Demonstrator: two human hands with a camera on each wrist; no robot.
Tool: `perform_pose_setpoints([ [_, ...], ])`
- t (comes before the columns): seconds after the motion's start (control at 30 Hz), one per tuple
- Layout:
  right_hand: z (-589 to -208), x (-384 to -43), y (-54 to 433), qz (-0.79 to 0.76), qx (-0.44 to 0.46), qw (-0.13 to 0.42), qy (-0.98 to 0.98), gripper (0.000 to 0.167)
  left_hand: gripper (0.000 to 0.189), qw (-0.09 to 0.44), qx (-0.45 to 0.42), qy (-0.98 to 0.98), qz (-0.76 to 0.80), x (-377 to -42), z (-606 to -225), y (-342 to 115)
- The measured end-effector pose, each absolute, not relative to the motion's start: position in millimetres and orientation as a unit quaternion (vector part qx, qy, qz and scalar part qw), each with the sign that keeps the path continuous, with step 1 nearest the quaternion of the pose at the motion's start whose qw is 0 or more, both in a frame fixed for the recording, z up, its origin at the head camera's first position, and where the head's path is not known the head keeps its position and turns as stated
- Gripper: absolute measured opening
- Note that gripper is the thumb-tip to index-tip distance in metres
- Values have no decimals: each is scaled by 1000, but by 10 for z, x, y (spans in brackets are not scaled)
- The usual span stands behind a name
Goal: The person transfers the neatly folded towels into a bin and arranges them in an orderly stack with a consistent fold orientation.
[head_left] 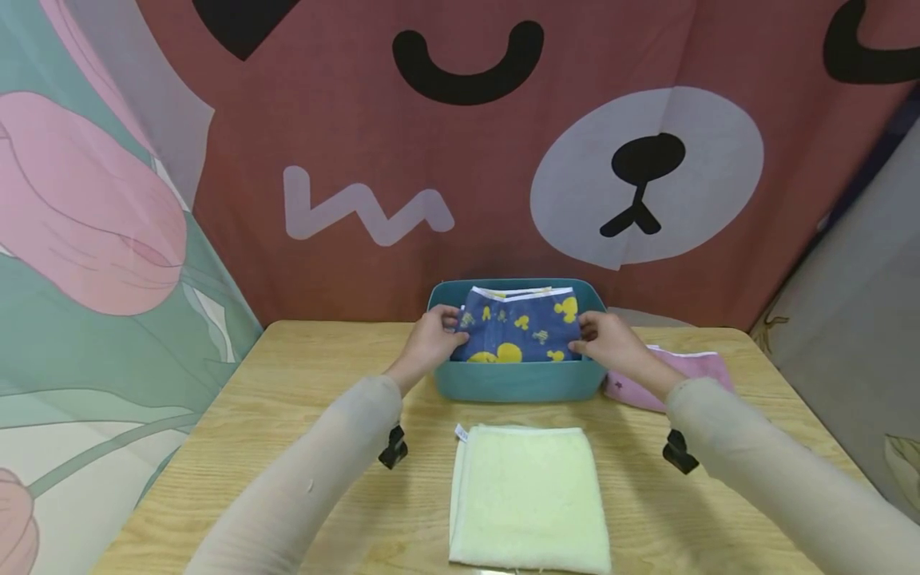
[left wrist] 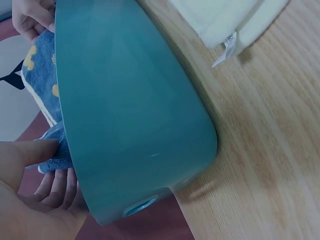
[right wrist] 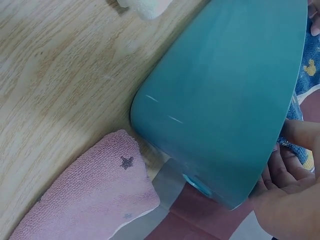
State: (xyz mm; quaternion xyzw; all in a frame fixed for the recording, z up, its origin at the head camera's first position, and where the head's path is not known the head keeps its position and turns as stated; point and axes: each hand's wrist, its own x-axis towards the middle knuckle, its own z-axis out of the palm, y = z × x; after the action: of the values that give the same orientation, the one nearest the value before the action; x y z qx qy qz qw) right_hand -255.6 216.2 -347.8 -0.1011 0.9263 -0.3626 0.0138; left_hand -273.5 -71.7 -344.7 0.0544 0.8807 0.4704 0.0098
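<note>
Now | left hand (head_left: 431, 334) and right hand (head_left: 602, 339) grasp blue towel (head_left: 519, 327) | no legible writing

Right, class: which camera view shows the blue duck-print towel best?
The head view: the blue towel faces the camera inside the teal tub, held at its ends by the left hand and right hand. Both wrist views show mostly the tub's outer wall, with only a strip of towel behind it.

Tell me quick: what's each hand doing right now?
Left hand: holding the left edge of the blue towel in the bin.
Right hand: holding the towel's right edge.
</note>
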Motion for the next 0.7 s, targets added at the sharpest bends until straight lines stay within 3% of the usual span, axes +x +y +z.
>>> perform_pose_setpoints([
  [0.27,-3461,-2533,2174,-365,-95,24,926,46,44,10,62,885,460,-2712,-3424,-733],
  [0.5,-3435,-2471,2249,-390,-111,1,914,30,41,9,83,874,479,-2677,-3423,-779],
  [0.7,-3409,-2414,2295,-403,-106,-18,909,27,38,8,92,867,490,-2613,-3400,-794],
])
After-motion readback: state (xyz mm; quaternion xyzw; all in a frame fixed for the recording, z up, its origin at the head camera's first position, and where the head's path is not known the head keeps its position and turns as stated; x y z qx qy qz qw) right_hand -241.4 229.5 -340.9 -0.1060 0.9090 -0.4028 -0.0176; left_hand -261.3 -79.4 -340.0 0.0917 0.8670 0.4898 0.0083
